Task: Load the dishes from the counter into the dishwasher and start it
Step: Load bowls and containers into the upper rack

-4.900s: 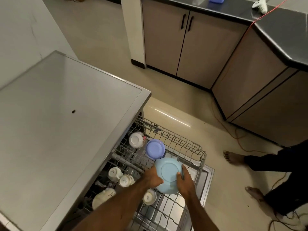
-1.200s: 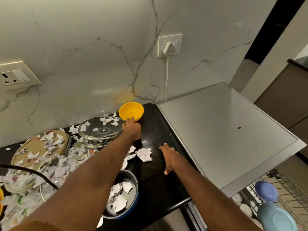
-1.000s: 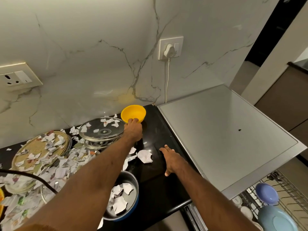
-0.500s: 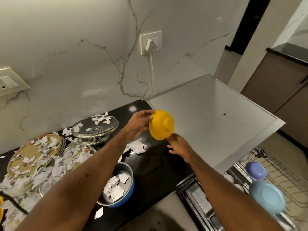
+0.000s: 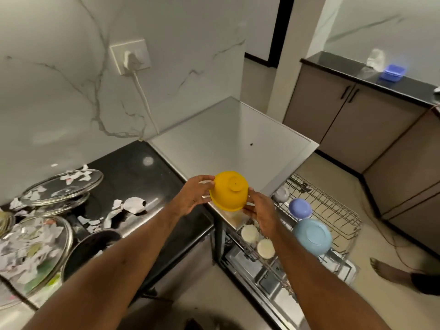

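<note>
Upturned yellow plastic bowl (image 5: 229, 190), left hand (image 5: 192, 197) and right hand (image 5: 259, 210) curled round it; grip looks light. Could slip onto wire dishwasher rack (image 5: 333, 210), right; might hit pale blue bowl (image 5: 312, 236).

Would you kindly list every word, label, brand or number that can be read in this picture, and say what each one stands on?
No text can be read here.
Paper scraps on the counter: any print is too blurred to read.
Yellow bowl, wall socket, blue box: no legible marking shows.
</note>
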`<state>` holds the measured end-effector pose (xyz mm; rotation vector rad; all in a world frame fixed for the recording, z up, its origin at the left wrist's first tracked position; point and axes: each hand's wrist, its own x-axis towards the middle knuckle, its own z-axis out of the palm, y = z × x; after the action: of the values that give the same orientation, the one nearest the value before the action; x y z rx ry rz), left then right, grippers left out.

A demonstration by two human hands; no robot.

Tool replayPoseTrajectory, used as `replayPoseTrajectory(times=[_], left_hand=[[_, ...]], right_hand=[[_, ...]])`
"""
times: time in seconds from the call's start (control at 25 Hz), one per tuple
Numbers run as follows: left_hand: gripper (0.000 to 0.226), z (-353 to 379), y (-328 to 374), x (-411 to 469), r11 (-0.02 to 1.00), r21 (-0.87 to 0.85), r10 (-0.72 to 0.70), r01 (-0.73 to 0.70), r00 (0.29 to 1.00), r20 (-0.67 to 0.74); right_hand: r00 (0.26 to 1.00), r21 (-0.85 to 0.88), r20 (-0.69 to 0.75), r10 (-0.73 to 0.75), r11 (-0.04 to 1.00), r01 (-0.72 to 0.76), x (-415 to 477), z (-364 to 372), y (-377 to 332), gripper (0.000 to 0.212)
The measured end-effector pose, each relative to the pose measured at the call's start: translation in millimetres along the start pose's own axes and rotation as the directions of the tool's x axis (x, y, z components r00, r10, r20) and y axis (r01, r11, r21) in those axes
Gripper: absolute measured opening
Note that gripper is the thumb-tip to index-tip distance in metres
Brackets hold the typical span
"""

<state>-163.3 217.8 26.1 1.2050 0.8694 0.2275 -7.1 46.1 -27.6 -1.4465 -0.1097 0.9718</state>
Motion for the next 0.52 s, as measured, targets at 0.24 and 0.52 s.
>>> replayPoseTrajectory(times=[0.24,0.52], left_hand=[[0.056,118,-16,-17,0.958,0.265,-0.104,0.109,0.994,-0.034],[0.062,248,-67,-25,0.897,0.388,-0.168,0.212,0.975,-0.144]], right_hand=[[0.996,-0.142,0.023,-0.088,0.986,0.091,-25,-121,-7,0.026],[0.977,-0.334,0.14,-0.162,0.921,0.201,-48,-247,-5,0.027]])
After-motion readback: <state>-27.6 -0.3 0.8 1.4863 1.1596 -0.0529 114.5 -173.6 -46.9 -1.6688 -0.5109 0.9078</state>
